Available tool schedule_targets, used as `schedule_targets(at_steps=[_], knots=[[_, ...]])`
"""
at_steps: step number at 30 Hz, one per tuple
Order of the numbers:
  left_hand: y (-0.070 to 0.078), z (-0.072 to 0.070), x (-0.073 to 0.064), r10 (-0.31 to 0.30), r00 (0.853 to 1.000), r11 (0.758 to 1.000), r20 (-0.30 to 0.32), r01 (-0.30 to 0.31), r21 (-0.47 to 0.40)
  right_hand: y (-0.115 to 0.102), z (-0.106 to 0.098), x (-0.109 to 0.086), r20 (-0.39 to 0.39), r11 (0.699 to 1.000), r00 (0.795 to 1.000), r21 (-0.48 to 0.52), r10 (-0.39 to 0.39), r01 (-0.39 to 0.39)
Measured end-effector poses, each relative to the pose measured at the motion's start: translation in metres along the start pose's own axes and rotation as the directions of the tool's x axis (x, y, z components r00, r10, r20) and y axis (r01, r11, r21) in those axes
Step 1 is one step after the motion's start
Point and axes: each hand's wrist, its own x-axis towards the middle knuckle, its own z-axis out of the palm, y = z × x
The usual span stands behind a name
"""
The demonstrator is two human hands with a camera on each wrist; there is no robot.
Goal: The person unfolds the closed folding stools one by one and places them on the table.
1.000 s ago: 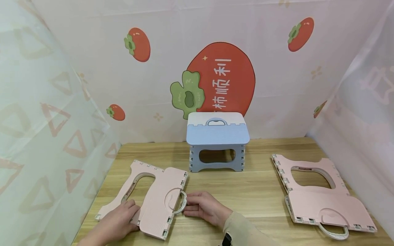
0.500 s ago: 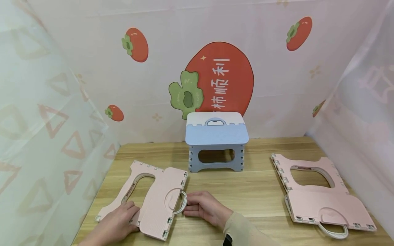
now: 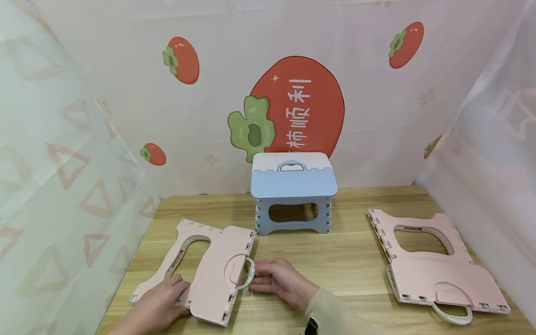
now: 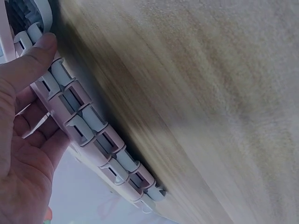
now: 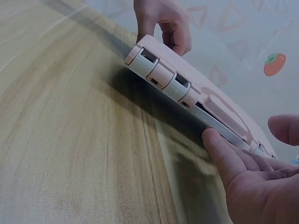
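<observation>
A folded pink step stool (image 3: pixel 217 279) lies at the left of the table. My left hand (image 3: pixel 161 300) pinches its near hinged side, with the thumb (image 4: pixel 39 53) on one face and the fingers behind. My right hand (image 3: pixel 280 284) is at the stool's white carry handle (image 3: pixel 250 274). In the right wrist view its fingers (image 5: pixel 222 149) reach out straight beneath the handle edge, and the thumb stands apart. Under that edge a dark shadow falls on the wood.
A second folded pink stool (image 3: pixel 452 279) lies at the right, its handle towards me. At the back centre stands an unfolded blue and white stool (image 3: pixel 293 184). Printed cloth (image 3: pixel 209 116) hangs behind the wooden table (image 3: pixel 335 270) and along both sides.
The head view has shifted slightly. Both hands and the left pink stool keep almost the same place, the right hand a touch higher.
</observation>
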Motion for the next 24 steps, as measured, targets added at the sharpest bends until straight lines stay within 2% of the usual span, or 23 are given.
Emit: schedule_targets(at_steps=[5,13,24], knots=[[0.000,0.002,0.001,0.033,0.998,0.999,-0.056,-0.033,0.011,-0.004,-0.001,-0.001,0.002,1.000,1.000,-0.002,-0.019,0.019],[0.001,0.001,0.004,0.039,0.997,0.999,-0.067,-0.039,0.002,-0.011,-0.001,-0.003,-0.018,0.999,0.999,0.010,-0.036,0.037],[0.005,-0.003,0.007,0.012,0.999,0.999,-0.043,-0.013,-0.030,-0.017,-0.003,-0.007,0.016,0.997,0.998,0.028,-0.066,0.065]])
